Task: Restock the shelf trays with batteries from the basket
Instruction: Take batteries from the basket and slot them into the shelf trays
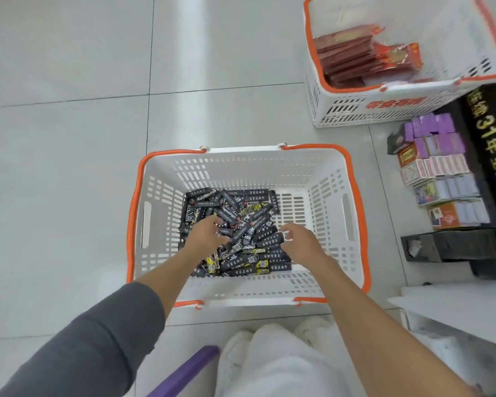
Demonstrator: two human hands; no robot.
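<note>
A white basket with an orange rim [166,179] stands on the floor in front of me. Its bottom holds a loose pile of black battery packs [258,222], some with yellow print. My left hand [206,234] is down on the left part of the pile, its fingers curled round a black pack. My right hand [299,239] hovers at the pile's right edge with loosely curled fingers, and I see nothing held in it. A low shelf [455,305] juts in at the right, and no battery tray is plainly visible.
A second white-and-orange basket [384,110] with red packets sits at the back right. Stacks of purple and red card boxes [438,170] and a black carton [453,245] line the shelf base on the right. My knees and a purple bar [184,373] are below.
</note>
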